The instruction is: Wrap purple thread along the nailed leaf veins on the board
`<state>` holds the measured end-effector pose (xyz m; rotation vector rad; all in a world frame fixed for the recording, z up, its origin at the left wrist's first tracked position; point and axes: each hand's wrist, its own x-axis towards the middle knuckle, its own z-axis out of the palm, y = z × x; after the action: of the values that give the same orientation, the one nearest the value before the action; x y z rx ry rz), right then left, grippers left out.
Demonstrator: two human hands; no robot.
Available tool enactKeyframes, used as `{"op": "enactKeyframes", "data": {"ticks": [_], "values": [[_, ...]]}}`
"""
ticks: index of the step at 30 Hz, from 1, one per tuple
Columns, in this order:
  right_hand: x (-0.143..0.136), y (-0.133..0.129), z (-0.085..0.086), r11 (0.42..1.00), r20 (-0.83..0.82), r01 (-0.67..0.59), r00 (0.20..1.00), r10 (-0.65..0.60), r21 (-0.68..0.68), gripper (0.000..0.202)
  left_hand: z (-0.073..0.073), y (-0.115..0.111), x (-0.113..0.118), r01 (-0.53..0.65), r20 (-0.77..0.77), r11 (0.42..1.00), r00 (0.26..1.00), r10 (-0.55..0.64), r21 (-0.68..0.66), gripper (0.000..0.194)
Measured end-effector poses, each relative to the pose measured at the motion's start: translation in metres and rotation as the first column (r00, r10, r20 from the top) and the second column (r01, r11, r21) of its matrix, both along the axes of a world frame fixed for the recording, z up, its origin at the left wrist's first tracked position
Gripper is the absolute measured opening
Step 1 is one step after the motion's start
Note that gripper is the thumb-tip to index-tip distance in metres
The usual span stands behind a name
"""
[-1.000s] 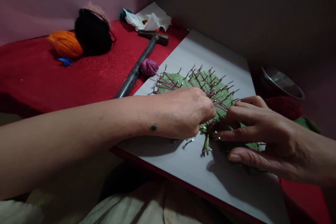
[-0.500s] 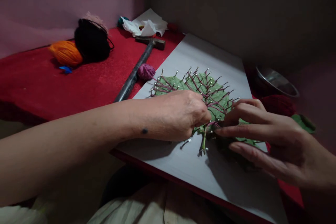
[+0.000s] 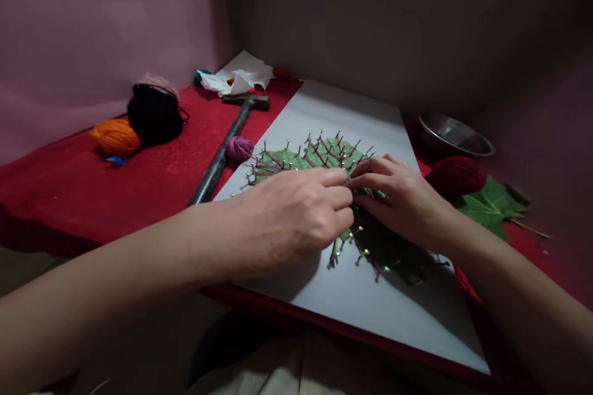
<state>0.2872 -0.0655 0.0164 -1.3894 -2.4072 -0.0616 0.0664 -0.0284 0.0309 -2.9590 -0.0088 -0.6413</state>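
A green leaf point(image 3: 336, 149) lies on a white board point(image 3: 389, 324), ringed and crossed by several upright nails. Thin purple yarn runs between those nails. Over the leaf's middle, my left hand point(image 3: 308, 213) has its fingers curled in a pinch. My right hand point(image 3: 396, 191) meets it from the other side, fingers bent and pressed together beside the left fingertips. Whatever sits in either pinch is hidden by the fingers. A small purple yarn ball point(image 3: 239, 149) rests at the board's left edge.
A hammer point(image 3: 225, 151) lies left of the board on the red table cover point(image 3: 152, 191). Orange yarn point(image 3: 115, 137) and black yarn point(image 3: 155, 114) sit further left. Crumpled white paper point(image 3: 236, 77) is behind. To the right are a metal bowl point(image 3: 456, 136), dark red yarn point(image 3: 458, 176) and a loose leaf point(image 3: 491, 203).
Both hands have come together over the leaf's middle. My right hand has moved inward and its fingers have drawn closer together. The view has shifted, so more of the loose leaf shows.
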Motion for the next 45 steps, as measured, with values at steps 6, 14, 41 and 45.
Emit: {"op": "enactKeyframes", "data": {"ticks": [6, 14, 41, 45], "values": [[0.004, 0.000, 0.000, 0.994, -0.052, 0.113, 0.992, -0.113, -0.003, 0.012, 0.004, -0.009, 0.000, 0.031, -0.061, 0.996, 0.998, -0.026, 0.082, 0.026], [0.013, -0.014, 0.018, 0.994, -0.293, 0.094, 0.951, -0.104, -0.046, 0.008, -0.002, -0.018, -0.006, 0.028, -0.100, 0.997, 0.995, -0.021, 0.076, 0.029], [0.012, -0.050, -0.001, 0.881, 0.162, -0.039, 0.986, -0.043, 0.472, 0.016, -0.011, -0.046, -0.010, -0.214, -0.136, 0.975, 0.966, 0.220, 0.055, 0.026], [0.010, -0.054, -0.002, 0.880, 0.169, -0.034, 0.984, -0.053, 0.474, 0.021, -0.011, -0.054, -0.010, -0.265, -0.174, 0.962, 0.946, 0.272, 0.062, 0.025]]}}
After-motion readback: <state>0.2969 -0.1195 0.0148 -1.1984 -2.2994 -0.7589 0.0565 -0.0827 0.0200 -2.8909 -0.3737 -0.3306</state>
